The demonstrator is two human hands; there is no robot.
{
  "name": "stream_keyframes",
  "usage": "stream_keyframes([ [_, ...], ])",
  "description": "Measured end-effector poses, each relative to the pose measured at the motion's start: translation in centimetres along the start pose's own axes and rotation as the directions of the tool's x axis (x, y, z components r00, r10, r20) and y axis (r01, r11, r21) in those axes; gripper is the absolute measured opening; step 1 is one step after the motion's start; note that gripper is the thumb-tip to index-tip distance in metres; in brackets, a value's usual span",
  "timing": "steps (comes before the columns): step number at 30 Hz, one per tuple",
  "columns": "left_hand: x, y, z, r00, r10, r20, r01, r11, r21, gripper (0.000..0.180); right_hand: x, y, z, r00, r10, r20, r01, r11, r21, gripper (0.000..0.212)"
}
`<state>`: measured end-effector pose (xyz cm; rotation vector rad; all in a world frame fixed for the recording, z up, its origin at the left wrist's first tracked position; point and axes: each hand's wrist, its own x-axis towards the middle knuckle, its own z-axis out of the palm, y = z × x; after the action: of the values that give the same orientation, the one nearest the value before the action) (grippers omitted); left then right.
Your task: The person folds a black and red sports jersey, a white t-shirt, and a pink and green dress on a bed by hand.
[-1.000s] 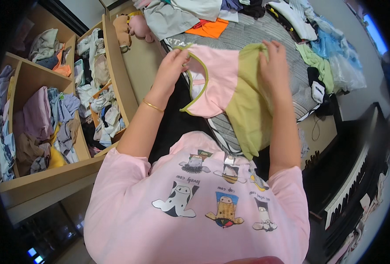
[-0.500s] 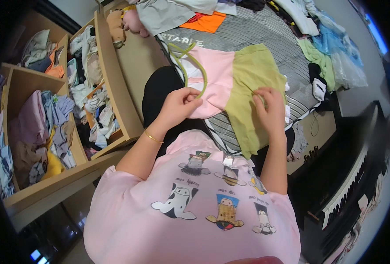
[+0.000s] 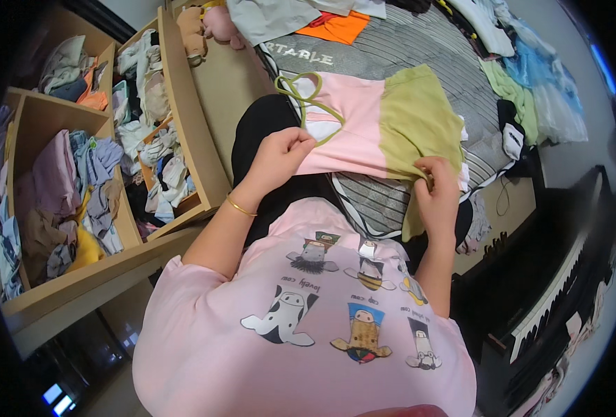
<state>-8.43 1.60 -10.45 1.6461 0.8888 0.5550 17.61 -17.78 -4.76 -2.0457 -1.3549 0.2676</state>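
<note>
A pink and olive-green strappy dress lies across the bed in front of me, its thin green straps looping at the left. White cloth shows inside its neck opening and past its right end. My left hand is closed in a pinch on the pink edge beside the straps. On the green part, my right hand pinches the near edge between thumb and fingers. A strip of green fabric hangs below that hand, partly hidden by it.
Open wooden drawers full of clothes stand at left, with plush toys beyond. Grey and orange clothes lie at the bed's far side. Socks and a blue plastic bag sit at right, near a piano keyboard.
The dress's near edge has been drawn up and away from me, so less green hangs toward me. My right hand has moved slightly nearer and closed on the green edge.
</note>
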Motion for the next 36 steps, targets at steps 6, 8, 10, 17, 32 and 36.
stream_keyframes([
  [6, -1.1, 2.3, 1.3, 0.988, 0.146, 0.054, -0.156, 0.928, 0.338, 0.018, -2.4, 1.9, -2.3, 1.0, -0.017, 0.0, 0.016, 0.929, -0.371, 0.028],
  [8, -1.2, 5.1, 2.2, 0.9, 0.435, -0.037, -0.338, 0.748, 0.571, 0.015, -3.5, 2.2, -3.1, 0.989, 0.147, 0.011, -0.131, 0.909, -0.395, 0.027],
  [10, -0.1, 6.7, 3.8, 0.858, 0.513, 0.015, -0.46, 0.755, 0.468, 0.014, -4.0, 2.1, -3.3, 0.944, 0.33, 0.015, -0.297, 0.867, -0.4, 0.022],
  [17, 7.3, 10.4, 13.3, 0.869, 0.339, 0.36, -0.379, 0.924, 0.043, 0.028, -3.0, -1.0, 0.0, 0.997, -0.041, -0.069, 0.026, 0.979, -0.202, 0.011],
  [32, 9.5, 7.0, 17.2, 0.941, 0.294, 0.17, -0.298, 0.955, -0.002, 0.035, -5.1, 4.2, -2.1, 0.93, 0.263, -0.255, -0.245, 0.964, 0.102, 0.024],
  [36, 6.2, 10.8, 16.0, 0.99, 0.091, 0.106, -0.014, 0.821, -0.571, 0.041, -2.8, 7.1, -0.7, 0.927, 0.148, -0.343, -0.132, 0.989, 0.07, 0.031],
])
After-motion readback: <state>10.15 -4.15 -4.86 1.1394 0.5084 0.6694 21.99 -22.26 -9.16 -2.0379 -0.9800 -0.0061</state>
